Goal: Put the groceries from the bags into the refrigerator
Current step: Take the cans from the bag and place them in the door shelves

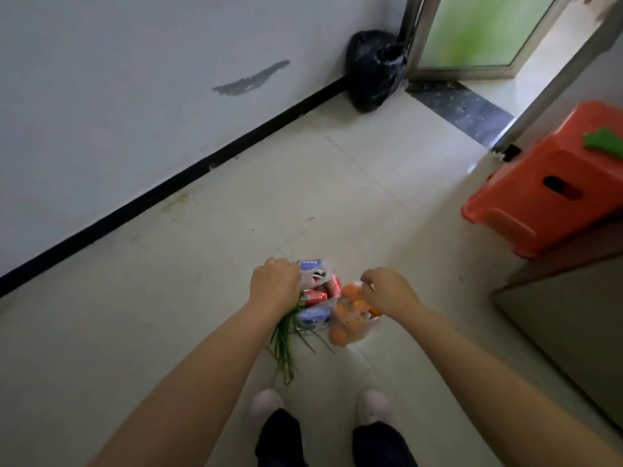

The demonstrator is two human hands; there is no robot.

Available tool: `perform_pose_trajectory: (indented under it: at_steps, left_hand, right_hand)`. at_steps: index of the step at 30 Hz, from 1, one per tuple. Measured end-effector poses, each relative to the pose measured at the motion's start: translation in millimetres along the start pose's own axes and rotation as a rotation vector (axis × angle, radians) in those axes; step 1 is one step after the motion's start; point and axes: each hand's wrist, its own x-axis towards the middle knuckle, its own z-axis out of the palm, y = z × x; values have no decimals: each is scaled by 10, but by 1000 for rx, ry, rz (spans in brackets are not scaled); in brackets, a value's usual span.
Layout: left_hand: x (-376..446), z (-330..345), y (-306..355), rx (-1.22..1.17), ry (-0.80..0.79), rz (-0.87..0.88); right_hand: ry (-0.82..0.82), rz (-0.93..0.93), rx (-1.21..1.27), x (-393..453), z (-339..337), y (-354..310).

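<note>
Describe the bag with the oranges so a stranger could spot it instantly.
Start at the pale tiled floor in front of the person's feet, where two bags sit together. The clear plastic bag of round oranges hangs under the right hand. Its neighbour, the bag of red cans and blue-white packs, has green stalks trailing out.

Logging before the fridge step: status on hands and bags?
Left hand grips the cans bag; right hand pinches the oranges bag. Both bags low over the floor. Fridge not in view; nothing in the way.
</note>
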Motion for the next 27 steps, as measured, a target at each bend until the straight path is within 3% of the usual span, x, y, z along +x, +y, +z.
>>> perform_pose_trajectory:
  at_steps: [5,10,12,16,22,27]
  left_hand:
    - [587,1209,-344,-53,-139,46]
    - [1256,2800,-498,-140,-197,47]
    - [1573,3404,-505,-168,-121,69]
    - [2255,4360,-481,-154,139,283]
    - [2987,4891,-465,-41,347,507]
    - [3252,5010,-429,-127,308,488]
  right_hand:
    - [-78,29,59,714,1127,173]
    - [-168,-41,-30,1584,2499,571]
    - [-196,-113,-136,1974,2986,778]
    - [-195,-213,-412,2682,3695,1088]
    - [-217,-270,-603,3217,4248,1466]
    - [-257,-375,-529,2919,4551,1854]
